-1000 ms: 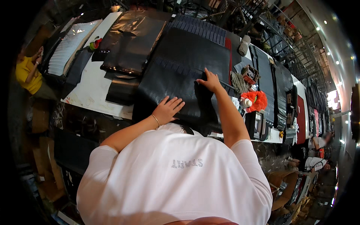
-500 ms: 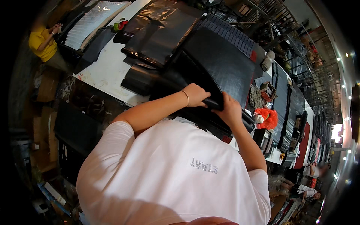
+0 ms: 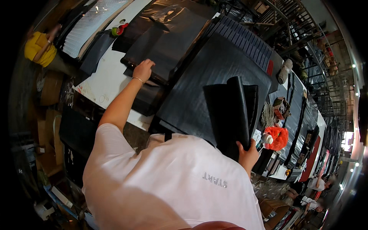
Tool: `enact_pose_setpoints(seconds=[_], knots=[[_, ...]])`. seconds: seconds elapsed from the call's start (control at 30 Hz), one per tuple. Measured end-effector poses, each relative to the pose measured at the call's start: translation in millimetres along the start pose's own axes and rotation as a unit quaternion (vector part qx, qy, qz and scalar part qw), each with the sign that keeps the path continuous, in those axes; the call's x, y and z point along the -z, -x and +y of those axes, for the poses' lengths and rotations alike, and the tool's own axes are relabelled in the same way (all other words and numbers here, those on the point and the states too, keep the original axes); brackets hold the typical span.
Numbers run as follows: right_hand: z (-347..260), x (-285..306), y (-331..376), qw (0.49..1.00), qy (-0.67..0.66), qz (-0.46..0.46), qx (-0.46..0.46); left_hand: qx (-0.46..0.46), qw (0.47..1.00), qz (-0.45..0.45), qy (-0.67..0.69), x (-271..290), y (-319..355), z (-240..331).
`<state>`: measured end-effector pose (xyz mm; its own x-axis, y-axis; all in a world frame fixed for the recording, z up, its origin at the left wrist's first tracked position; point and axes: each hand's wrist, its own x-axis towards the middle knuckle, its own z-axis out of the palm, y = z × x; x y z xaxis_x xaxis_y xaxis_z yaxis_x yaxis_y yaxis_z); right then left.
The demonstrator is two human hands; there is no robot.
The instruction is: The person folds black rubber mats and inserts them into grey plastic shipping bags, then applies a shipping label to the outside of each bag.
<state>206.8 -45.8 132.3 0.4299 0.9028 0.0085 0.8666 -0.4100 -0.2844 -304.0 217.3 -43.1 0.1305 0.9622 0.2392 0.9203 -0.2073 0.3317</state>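
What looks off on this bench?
The dark plastic sheets left of the black stack overlap with uneven edges, looking untidy. The white tabletop has reddish smudges near its left corner. No spill shows; the folded black sheet is in the right hand.

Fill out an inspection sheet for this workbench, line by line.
Surface: white table, marked near its left corner, largely covered by dark sheets.
Materials: folded black sheet over a flat black sheet; dark plastic film to the left.
Clutter: orange-red bag, white bottle and open box at right.
Hands: right hand grips the folded sheet's near end; left hand at the film, contact unclear.
Cables: nothing seen.
Surroundings: metal racks; person in yellow.
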Motion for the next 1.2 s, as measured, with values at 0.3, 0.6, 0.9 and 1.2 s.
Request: enact_pose_setpoints(seconds=[0.3, 0.6, 0.9, 1.2], knots=[[18, -7, -8, 0.999, -0.028, -0.036, -0.013, -0.185, 0.936, -0.239, -0.181, -36, -38, -43], [13, -7, -7, 0.997, -0.065, -0.027, -0.023, -0.186, 0.956, -0.157, -0.161, -34, -80, -50], [30, -10, -3, 0.995, -0.097, 0.020, -0.013, 0.101, 0.964, 0.224, 0.098, 61, -241, 66], [54, 9, 2, 0.973, -0.205, 0.099, -0.029, -0.168, 0.914, 0.048, 0.365, 163, -172, 241]])
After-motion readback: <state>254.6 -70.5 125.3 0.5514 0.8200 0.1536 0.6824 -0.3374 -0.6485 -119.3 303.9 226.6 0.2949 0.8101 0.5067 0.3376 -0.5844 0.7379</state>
